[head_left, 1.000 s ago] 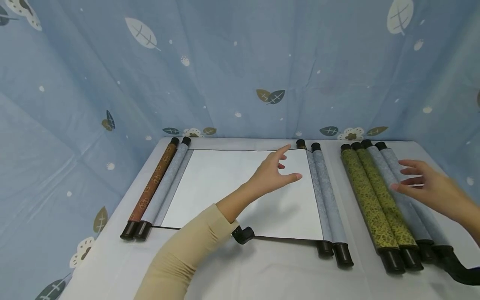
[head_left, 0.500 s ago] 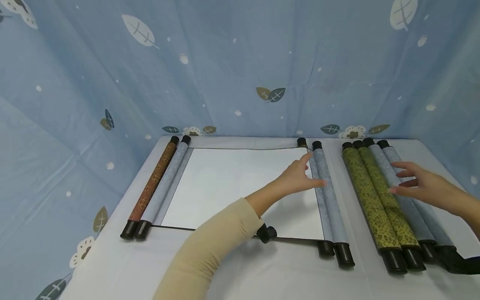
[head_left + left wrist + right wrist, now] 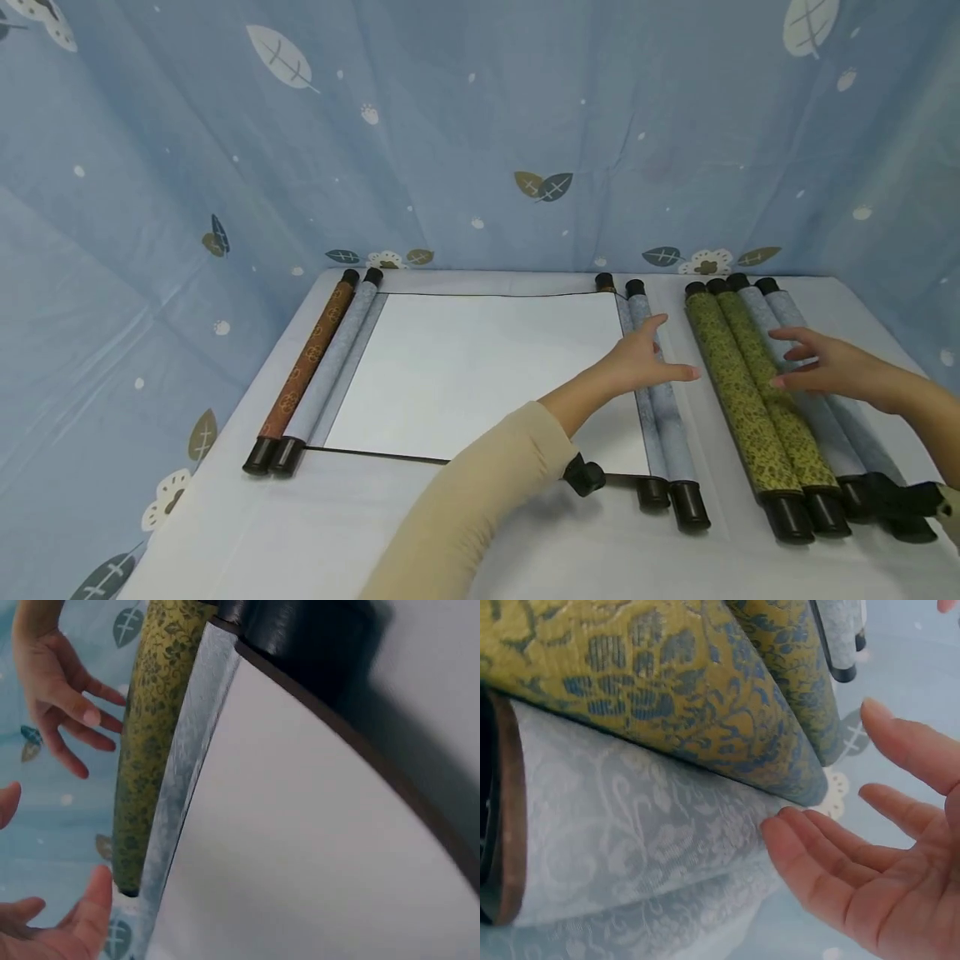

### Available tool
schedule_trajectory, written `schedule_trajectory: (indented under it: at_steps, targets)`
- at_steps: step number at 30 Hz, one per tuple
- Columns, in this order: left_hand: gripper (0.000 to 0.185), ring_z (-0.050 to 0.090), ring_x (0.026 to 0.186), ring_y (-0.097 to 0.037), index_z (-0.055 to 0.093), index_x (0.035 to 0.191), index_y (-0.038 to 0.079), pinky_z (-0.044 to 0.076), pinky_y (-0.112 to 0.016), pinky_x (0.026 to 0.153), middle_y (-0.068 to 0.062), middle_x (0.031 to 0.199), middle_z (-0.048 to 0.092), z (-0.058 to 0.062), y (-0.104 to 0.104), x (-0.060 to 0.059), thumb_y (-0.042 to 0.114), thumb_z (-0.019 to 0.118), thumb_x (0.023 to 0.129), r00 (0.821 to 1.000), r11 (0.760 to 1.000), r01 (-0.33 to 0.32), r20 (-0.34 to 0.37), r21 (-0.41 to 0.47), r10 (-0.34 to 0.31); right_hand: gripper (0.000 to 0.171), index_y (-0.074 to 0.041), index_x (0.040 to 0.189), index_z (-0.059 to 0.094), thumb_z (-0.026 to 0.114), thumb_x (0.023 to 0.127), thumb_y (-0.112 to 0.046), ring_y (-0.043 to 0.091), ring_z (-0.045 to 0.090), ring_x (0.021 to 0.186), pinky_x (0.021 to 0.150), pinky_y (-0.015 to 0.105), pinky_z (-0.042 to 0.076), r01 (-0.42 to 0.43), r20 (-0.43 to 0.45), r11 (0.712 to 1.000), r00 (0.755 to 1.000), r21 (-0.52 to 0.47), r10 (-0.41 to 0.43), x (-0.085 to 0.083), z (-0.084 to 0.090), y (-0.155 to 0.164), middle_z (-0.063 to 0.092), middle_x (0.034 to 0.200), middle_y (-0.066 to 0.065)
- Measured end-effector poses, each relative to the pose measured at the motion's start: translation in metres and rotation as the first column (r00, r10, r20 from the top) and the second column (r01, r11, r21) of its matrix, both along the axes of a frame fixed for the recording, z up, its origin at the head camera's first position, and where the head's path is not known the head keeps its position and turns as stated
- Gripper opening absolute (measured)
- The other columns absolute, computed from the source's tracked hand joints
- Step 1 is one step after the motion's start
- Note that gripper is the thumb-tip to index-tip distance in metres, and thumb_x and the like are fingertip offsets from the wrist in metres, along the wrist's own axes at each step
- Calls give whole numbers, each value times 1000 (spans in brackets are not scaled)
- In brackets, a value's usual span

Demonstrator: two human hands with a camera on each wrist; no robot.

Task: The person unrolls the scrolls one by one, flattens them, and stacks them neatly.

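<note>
Contents of the white-covered surface, left edge to right edge

Along the left edge: one brown patterned roll, black caps at both ends, its far end near the far left corner. Just beside it, one pale left roll, likewise capped.

Middle: one white sheet, spread flat, dark line along the near and far sides, grey-blue borders left and right. By its far right corner, one black-capped end with a sliver of brown; the rest is hidden.

At the sheet's right border: one pale middle roll, black-capped, running between near and far edges. Above it, the left hand, thumb and forefinger spread apart, gripping nothing; black strap at the wrist, beige sleeve behind.

Toward the right edge: two yellow-green rolls, floral, side by side; then two pale right rolls, scroll-patterned. Over these, the right hand, fingers loosely bent, gripping nothing; whether fingertips touch, cannot tell.

Behind the far edge: one blue curtain, leaf-printed.
</note>
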State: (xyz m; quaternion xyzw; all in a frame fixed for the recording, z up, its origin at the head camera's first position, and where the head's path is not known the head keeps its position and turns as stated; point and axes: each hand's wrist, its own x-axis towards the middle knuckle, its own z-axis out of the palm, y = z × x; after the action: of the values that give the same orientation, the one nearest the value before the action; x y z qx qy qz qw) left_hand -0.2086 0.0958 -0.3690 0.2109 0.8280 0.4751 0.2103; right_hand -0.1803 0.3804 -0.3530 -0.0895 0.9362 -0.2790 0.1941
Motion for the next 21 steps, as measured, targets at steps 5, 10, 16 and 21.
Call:
schedule_trajectory:
  at_steps: [5,10,16,21]
  targets:
    - [83,56,110,-18,22,150,32,48,-34,82,-8,133,51,-10,10,0,34,72,83,995,997,-43,92,61,37,84,16,142,1,60,93,-19,57,46,109,78,50,51,30,99,998,995,-62,-23,-6,-5,0,21,129,51]
    - [83,53,118,-15,21,149,35,48,-35,87,-4,140,47,-17,25,4,34,72,83,991,998,-20,136,52,13,88,16,142,0,62,92,-21,59,43,113,79,50,51,30,156,998,988,-46,-23,-10,-9,-5,19,130,52]
    - [85,48,124,-12,20,147,42,47,-36,88,10,146,38,-21,46,18,41,72,81,991,998,37,131,-53,-30,91,16,142,0,65,89,-20,48,55,99,72,46,52,33,154,999,988,-8,-31,-16,-8,-9,14,129,54]
    - [85,42,129,-8,18,147,43,46,-34,90,15,147,31,-28,59,32,39,72,82,977,994,97,197,-55,-84,92,15,143,2,66,88,-23,57,48,105,74,48,52,34,148,999,988,12,-35,-20,-12,-12,10,130,54]
